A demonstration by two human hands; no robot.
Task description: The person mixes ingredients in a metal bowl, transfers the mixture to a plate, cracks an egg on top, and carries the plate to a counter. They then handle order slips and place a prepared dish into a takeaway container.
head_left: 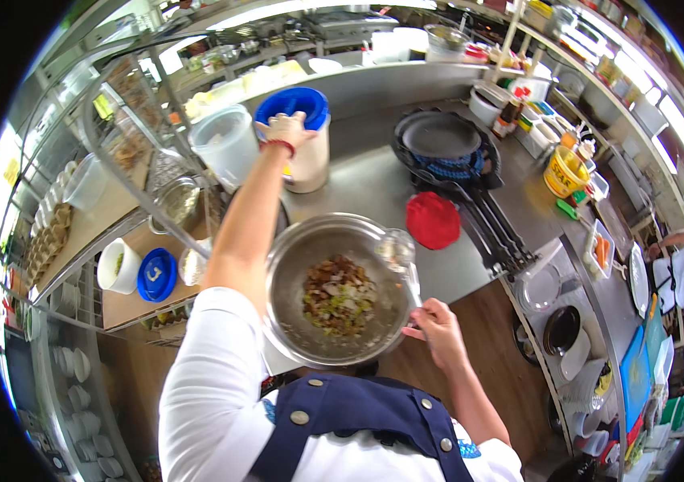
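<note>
My left hand (284, 128) is on the blue lid (294, 101) of a tall white container (306, 169), its fingers spread. Beside it stands a translucent tub (221, 149). A steel bowl (288, 289) in front of me holds a chopped brown, white and pale-green mixture (338, 297). My right hand (429, 325) grips the handle of a shiny cup-like utensil (395, 251) at the bowl's right rim.
Stacked black pans (438, 132), a red cloth (432, 218) and a yellow tub (565, 173) are on the steel counter (358, 177). A wire shelf (77, 313) with white containers runs at left. At far right, another person (675, 273) stands by a blue board (635, 377).
</note>
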